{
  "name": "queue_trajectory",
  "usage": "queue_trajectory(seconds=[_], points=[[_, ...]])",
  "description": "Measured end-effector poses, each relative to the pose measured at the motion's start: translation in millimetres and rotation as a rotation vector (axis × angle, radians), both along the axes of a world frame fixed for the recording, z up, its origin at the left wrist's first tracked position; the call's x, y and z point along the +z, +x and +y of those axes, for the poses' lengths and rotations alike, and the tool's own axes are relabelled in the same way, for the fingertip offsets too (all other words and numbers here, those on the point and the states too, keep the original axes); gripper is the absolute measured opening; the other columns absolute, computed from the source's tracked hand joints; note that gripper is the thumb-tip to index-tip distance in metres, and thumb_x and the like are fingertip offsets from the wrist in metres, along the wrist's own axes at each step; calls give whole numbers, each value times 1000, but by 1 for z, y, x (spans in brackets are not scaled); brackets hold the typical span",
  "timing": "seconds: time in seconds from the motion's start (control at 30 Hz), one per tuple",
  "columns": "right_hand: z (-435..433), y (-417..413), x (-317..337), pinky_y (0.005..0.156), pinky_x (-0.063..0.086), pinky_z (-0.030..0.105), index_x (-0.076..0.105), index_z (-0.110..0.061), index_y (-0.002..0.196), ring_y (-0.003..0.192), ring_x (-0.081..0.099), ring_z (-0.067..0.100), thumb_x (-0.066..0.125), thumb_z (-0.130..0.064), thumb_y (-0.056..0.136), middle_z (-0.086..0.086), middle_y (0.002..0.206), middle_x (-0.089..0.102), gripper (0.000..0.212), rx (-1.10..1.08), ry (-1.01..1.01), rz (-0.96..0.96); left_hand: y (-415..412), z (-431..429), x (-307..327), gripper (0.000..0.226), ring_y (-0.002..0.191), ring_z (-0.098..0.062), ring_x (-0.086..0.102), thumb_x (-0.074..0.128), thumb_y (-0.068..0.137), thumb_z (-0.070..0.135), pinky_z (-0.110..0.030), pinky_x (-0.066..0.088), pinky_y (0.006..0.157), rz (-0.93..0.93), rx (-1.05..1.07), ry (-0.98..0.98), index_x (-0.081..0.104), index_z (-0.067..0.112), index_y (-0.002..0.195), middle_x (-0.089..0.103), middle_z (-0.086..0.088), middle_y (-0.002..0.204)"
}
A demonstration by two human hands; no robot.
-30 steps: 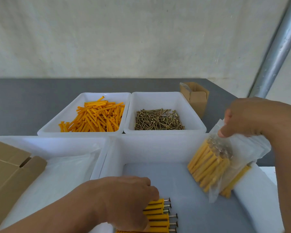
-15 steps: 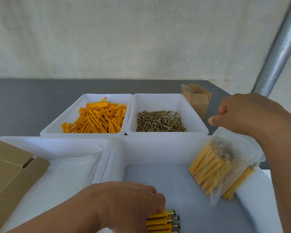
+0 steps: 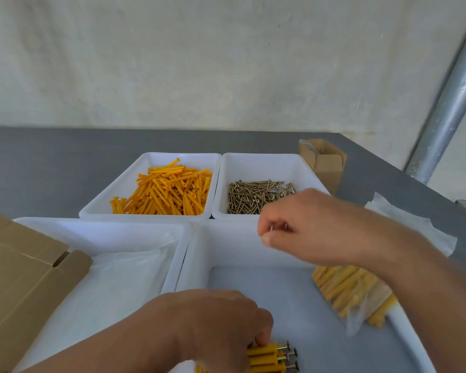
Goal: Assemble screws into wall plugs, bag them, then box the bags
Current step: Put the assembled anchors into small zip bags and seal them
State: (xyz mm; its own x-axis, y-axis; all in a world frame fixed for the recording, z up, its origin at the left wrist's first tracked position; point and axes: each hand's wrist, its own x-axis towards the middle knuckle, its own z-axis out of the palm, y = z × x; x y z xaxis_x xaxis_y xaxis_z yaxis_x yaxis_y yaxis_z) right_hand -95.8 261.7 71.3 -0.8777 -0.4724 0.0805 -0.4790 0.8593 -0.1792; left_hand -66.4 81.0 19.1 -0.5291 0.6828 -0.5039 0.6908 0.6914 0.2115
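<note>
My left hand point(image 3: 213, 327) grips a bundle of assembled orange plugs with screws point(image 3: 269, 358) at the bottom of the near right white tray point(image 3: 226, 246). Their screw heads point right. My right hand point(image 3: 301, 224) hovers over the far rim of that tray, fingers curled, with nothing visible in it. A clear bag of filled plugs point(image 3: 353, 292) lies against the tray's right side, below my right forearm and apart from the hand.
Behind stand a tray of loose orange plugs point(image 3: 167, 195) and a tray of screws point(image 3: 256, 196). The near left tray point(image 3: 113, 278) holds clear plastic. A large cardboard box point(image 3: 19, 278) sits at left, a small open one point(image 3: 324, 162) at back right. Empty bags point(image 3: 414, 224) lie right.
My right hand let go of the filled bag, which now lies in the tray, and moved left toward the screw tray. My left hand stayed on the bundle.
</note>
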Motion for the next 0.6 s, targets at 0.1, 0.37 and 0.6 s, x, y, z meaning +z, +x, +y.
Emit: queue_trajectory(seconds=[0.1, 0.37, 0.6], points=[[-14, -4, -22, 61, 31, 10, 66, -32, 103, 75, 47, -2, 46, -28, 97, -19, 77, 53, 22, 96, 118, -62, -5, 7, -6, 33, 108, -14, 51, 52, 94, 40, -34, 46, 90, -33, 23, 53, 49, 35, 126, 54, 7, 120], [-33, -6, -53, 57, 38, 24, 63, -25, 91, 70, 51, 11, 50, -28, 97, 0, 89, 64, 15, 126, 284, -269, -7, -6, 28, 34, 101, -10, 57, 60, 90, 43, -28, 46, 91, 16, 141, 164, 64, 23, 118, 64, 9, 109], [-42, -6, -69, 61, 33, 14, 65, -26, 118, 92, 50, 8, 48, -28, 97, -4, 117, 65, 27, 192, 299, -376, -22, -65, 53, 33, 98, 10, 53, 62, 80, 59, -16, 43, 83, 314, 514, 355, 62, 43, 108, 59, 27, 103]])
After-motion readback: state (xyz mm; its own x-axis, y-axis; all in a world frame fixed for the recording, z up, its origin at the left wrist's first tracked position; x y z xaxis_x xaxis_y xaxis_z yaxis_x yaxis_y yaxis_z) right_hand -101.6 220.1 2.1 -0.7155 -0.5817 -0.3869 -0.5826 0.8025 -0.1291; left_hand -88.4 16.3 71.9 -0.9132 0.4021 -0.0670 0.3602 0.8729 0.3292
